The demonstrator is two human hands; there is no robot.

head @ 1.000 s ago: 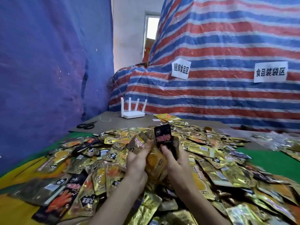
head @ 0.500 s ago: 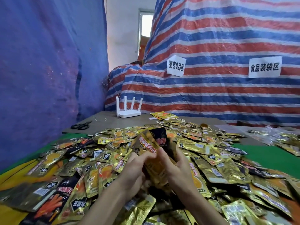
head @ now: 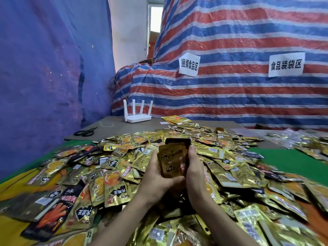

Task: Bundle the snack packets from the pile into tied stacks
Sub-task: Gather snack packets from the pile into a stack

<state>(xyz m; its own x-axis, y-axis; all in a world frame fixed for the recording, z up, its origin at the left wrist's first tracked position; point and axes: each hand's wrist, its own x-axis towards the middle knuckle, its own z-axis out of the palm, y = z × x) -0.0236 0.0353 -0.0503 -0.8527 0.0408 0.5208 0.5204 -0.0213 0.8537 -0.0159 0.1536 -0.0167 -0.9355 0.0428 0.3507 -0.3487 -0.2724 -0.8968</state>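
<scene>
A big pile of gold and black snack packets (head: 113,176) covers the table in front of me. Both hands hold a small upright stack of packets (head: 173,159) above the pile's middle. My left hand (head: 157,180) cups the stack from the left and underneath, thumb across its lower edge. Along the stack's right side lies my right hand (head: 195,172), fingers reaching up to its top corner. A dark packet stands at the back of the stack, gold ones in front.
Black scissors (head: 86,132) and a bit of string (head: 106,124) lie on the grey board at the back left. A white router (head: 138,115) stands behind the pile. More packets (head: 305,141) lie at the far right. Striped tarp walls stand behind.
The loose fan of packets has been squared into one neat upright stack between both hands. The camera has tilted slightly, so the scene sits lower in view.
</scene>
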